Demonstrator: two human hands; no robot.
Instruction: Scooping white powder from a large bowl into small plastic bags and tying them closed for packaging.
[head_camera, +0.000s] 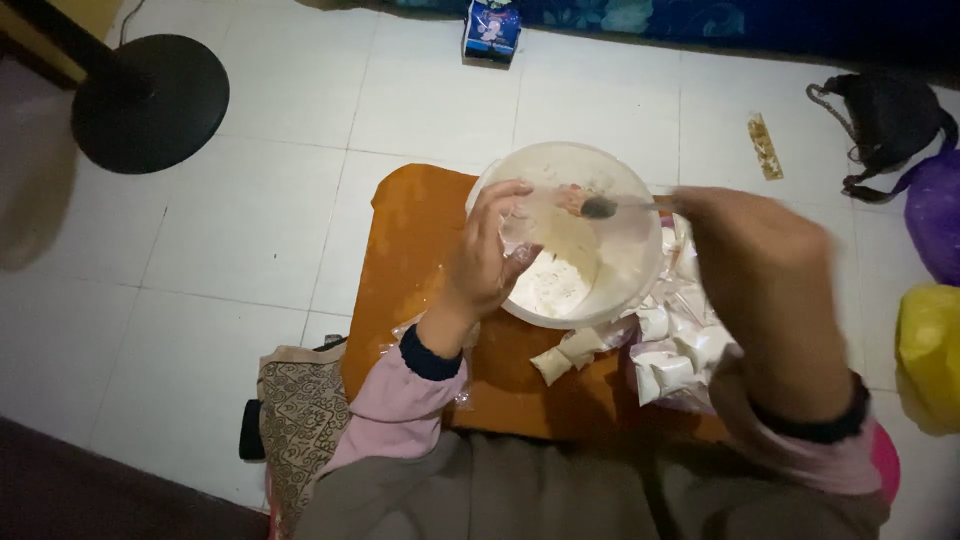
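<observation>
Left hand (487, 255): fingers curled around a small clear bag (522, 232) at bowl rim. Right hand (755, 265): closed on spoon (610, 206). White bowl (640, 275): on orange worktop (410, 260), holding pale powder.

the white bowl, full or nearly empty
Nearly empty: the white bowl shows bare inner walls, with only a low patch of pale powder at the bottom.

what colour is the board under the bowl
Orange-brown board, under the white bowl, clearest in the head view.
</observation>
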